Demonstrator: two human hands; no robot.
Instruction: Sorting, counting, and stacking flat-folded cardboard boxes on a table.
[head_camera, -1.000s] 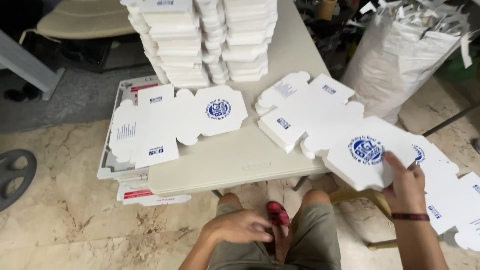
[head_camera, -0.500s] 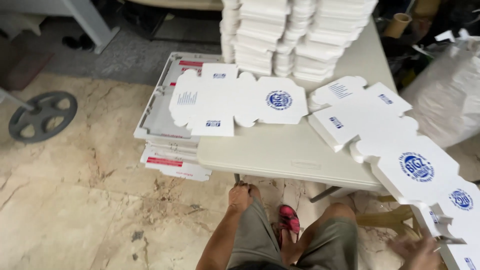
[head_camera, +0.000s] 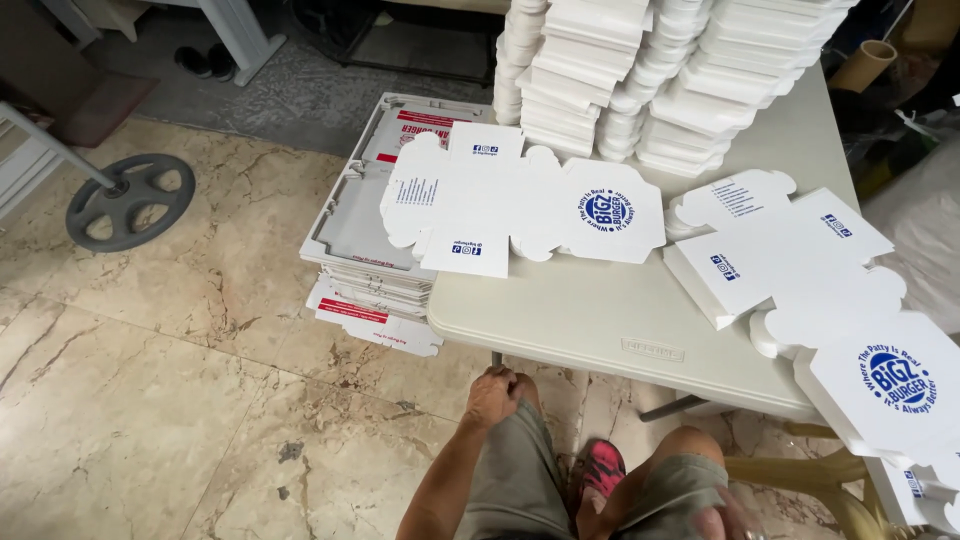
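— What's the room like?

— A marble-tile floor (head_camera: 150, 400) with a pale folding table (head_camera: 620, 320) standing on it, seen from above. The person sits at the table's near edge, knees under it.

— And the hands?

— The left hand (head_camera: 495, 393) rests on the left knee, just below the table edge, fingers curled loosely under; it holds nothing. The right hand (head_camera: 725, 520) is low at the bottom edge, by the right thigh, blurred and partly cut off, so I cannot tell whether it is open or closed, or holding anything.

— What lies nearest them?

— Between the knees, a pink shoe (head_camera: 600, 470). On the table above the left hand, a flat white box blank (head_camera: 520, 200) with a round blue print, its left part overhanging the table's end. To the right, well apart from the left hand, a fanned heap of blanks (head_camera: 800, 260) runs down to the table's right corner, near the right hand but not touching it.

— Further out?

— Stacks of folded white boxes (head_camera: 660, 70) at the table's far side. Left of the table, a pile of flat grey cartons (head_camera: 370, 240) with red print. On the floor at far left, a dark weight plate (head_camera: 130, 200).
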